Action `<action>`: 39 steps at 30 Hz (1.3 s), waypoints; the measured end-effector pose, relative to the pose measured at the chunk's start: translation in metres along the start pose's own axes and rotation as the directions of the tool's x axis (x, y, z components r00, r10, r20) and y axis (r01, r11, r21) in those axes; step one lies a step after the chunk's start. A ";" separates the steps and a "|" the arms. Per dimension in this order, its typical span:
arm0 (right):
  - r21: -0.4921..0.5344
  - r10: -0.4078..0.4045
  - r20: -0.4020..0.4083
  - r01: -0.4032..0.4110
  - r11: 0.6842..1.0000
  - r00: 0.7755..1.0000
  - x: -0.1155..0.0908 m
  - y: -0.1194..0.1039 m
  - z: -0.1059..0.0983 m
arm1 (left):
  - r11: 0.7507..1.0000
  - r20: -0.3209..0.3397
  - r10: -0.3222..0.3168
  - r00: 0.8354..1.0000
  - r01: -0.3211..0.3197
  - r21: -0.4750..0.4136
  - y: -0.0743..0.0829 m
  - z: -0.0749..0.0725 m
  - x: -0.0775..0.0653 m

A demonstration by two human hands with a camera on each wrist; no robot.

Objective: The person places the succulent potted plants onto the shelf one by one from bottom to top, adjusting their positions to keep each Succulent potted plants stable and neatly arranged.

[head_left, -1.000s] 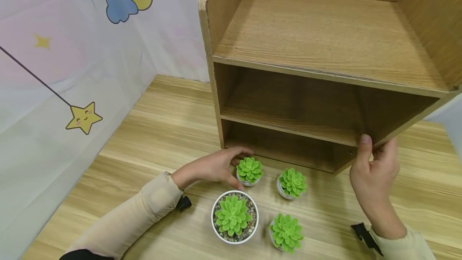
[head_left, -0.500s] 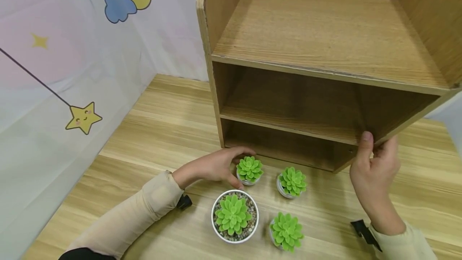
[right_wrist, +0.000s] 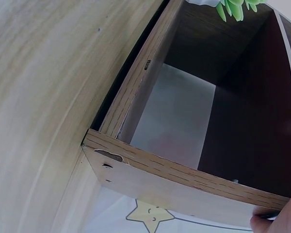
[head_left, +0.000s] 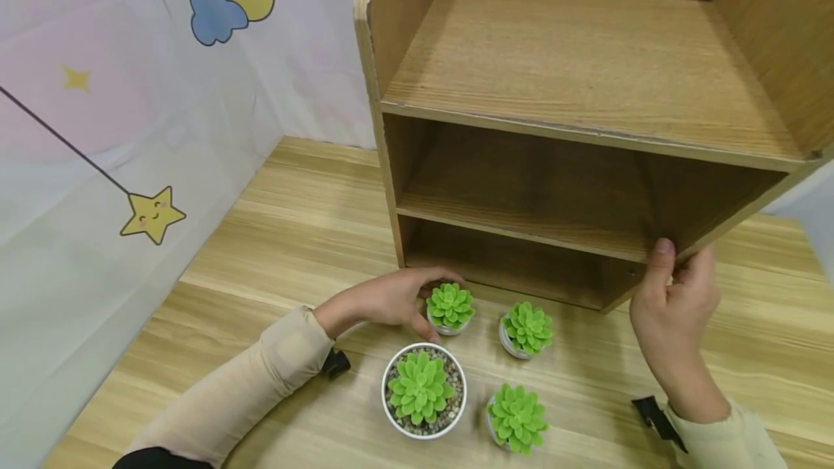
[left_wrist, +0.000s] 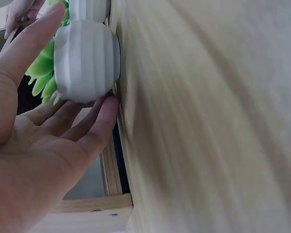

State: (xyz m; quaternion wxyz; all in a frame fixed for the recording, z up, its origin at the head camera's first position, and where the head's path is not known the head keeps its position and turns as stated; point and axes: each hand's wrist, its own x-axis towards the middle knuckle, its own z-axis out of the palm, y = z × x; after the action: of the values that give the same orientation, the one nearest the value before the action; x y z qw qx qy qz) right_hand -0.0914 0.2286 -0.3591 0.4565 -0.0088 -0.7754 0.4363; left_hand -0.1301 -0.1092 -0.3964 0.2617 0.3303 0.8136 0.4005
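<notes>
A small potted succulent [head_left: 451,305] with green leaves stands on the table before the wooden shelf [head_left: 586,64]. My left hand [head_left: 394,299] curves round it, thumb on the near side and fingers behind. In the left wrist view its ribbed white pot [left_wrist: 85,60] sits between thumb and fingers, fingertips against the lower wall. At the shelf's right side panel, my right hand [head_left: 677,320] grips the front edge, thumb inside and fingers outside. Only part of that hand [right_wrist: 281,216] enters the right wrist view, at the lower right corner.
Two more small succulents [head_left: 528,328] [head_left: 517,418] stand to the right. A larger white-rimmed pot [head_left: 423,391] with a succulent and pebbles is near my left wrist. The wood-grain table [head_left: 293,201] meets a printed cloth [head_left: 130,129] at the left.
The view shifts very slightly. Both hands, the shelf and the plants keep practically the same places.
</notes>
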 end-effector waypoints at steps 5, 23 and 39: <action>0.000 -0.017 -0.015 0.017 1.000 1.000 -0.001 0.000 0.002 | 0.999 -0.012 -0.035 0.999 0.035 -0.001 0.001 0.002 0.000; -0.015 -0.018 -0.034 0.018 1.000 0.999 -0.002 0.001 0.003 | 0.997 -0.025 -0.058 0.998 0.059 0.052 0.000 0.005 0.001; 0.019 -0.036 -0.070 0.037 0.999 0.997 -0.001 0.003 0.006 | 0.994 -0.051 -0.065 0.997 0.069 0.088 0.003 0.006 0.002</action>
State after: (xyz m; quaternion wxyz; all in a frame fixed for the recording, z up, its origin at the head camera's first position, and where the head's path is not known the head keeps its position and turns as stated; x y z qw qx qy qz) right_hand -0.0964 0.2265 -0.3629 0.4913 -0.0052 -0.7545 0.4352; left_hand -0.1264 -0.1033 -0.3969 0.2403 0.3047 0.8474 0.3624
